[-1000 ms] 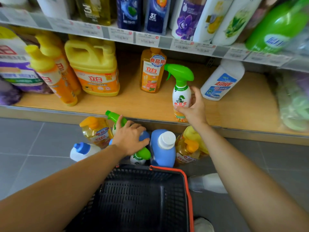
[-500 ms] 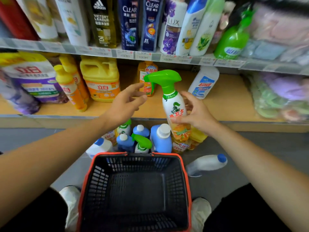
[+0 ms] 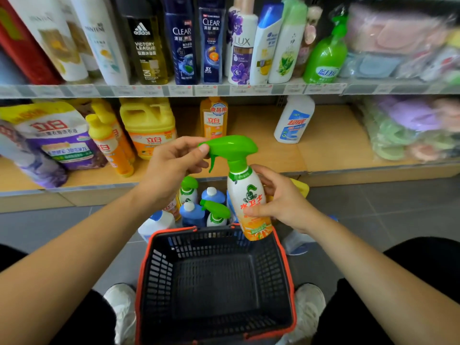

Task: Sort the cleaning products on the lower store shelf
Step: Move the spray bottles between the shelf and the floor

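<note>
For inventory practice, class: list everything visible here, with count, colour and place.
basket: 1, black, red rim, on floor
spray bottle: 1, white-orange, green trigger, held above basket
floor bottles: several, blue, white, green-topped, beyond basket
jug: 1, yellow, lower shelf
squeeze bottles: at least 2, orange-yellow, left of jug
detergent bag: 1, white-purple, lower shelf left
orange bottle: 1, orange, lower shelf centre
white bottle: 1, white, lower shelf right
shampoo bottles: many, mixed, upper shelf
left hand: 1, pinching spray nozzle
right hand: 1, holding spray bottle's body
</note>
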A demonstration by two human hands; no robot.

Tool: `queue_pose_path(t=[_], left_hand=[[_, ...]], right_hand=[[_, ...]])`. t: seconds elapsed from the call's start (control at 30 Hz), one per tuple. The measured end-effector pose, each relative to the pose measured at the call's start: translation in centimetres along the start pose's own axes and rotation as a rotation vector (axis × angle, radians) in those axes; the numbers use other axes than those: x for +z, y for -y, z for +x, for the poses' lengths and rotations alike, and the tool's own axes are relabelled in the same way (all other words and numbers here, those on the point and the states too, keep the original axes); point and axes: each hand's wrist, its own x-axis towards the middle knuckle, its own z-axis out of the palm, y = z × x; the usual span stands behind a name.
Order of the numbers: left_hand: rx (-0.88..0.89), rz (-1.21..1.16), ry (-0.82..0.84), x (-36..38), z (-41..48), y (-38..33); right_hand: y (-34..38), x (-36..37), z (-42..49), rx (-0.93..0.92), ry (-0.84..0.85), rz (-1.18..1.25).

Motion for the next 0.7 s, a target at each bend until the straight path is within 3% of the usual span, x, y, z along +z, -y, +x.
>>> queue_pose_path(t=[0.2,0.3,0.5,0.7], left_hand=[[-0.129,-0.178,0.039,-0.2,-0.2,0.2],[-0.007,-0.116,0.045,-0.3,-0.4,0.5],[0.310,0.222,-0.024,-0.6,-0.3,0.5],[0.433,0.398,-0.081,-0.9,0.1,0.3]], right_hand=[[0.0,0.0,0.0,-0.085,-0.043,-0.078],[-0.2,-0.3,0.3,-0.074,-0.018,-0.045],[-0.9,-0.3,0.6,0.035,0.092,0.151],[-1.0,-0.5,0.7,0.115,0.160,0.256]])
